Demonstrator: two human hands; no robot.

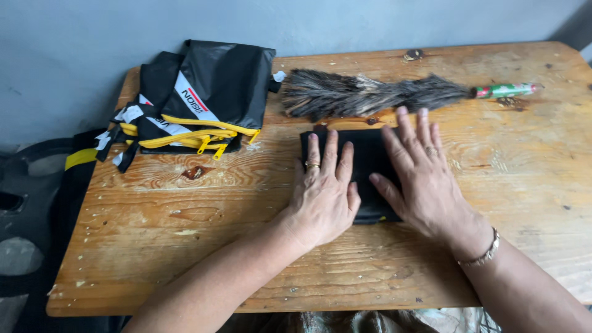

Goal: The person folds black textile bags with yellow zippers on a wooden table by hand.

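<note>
Both my hands are pressed flat on a folded black pouch (368, 161) sitting in the middle of the frame on the wooden table (185, 246). Left hand (324, 194) covers its left half, right hand (422, 182) the right half, fingers spread open and flat, not gripping anything. Just above the pouch lies a feather duster (364, 94) with a green and red handle. Upper left of the frame there's a stack of black bags (197, 102) with yellow zippers.
</note>
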